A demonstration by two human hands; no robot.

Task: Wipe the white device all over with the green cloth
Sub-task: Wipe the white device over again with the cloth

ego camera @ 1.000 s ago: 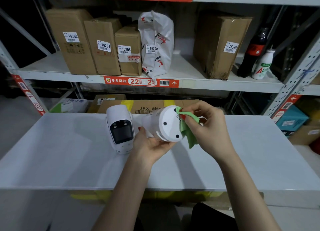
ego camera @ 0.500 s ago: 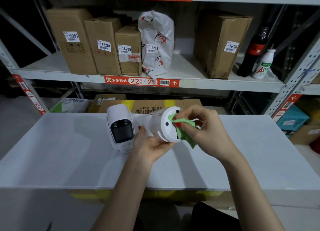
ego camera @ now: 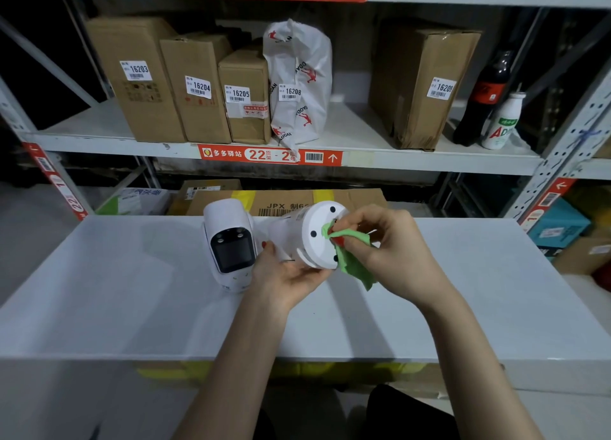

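Looking down from the head camera, we see our left hand (ego camera: pixel 284 276) gripping the white device (ego camera: pixel 310 238) from below, tipped above the white table (ego camera: pixel 132 300). Our right hand (ego camera: pixel 386 251) pinches the green cloth (ego camera: pixel 353 264) against its round base. A second white unit (ego camera: pixel 229 248) lies just beside.

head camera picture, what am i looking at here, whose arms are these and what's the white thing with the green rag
There is no machine here: the camera sits on a person's head and looks down at their own two bare arms. The left hand holds a white device tipped on its side, so its round base faces the camera. The right hand pinches a green cloth and presses it against that base to wipe it. A second white device with a dark screen stands on the white table. Behind are shelves with numbered cardboard boxes.
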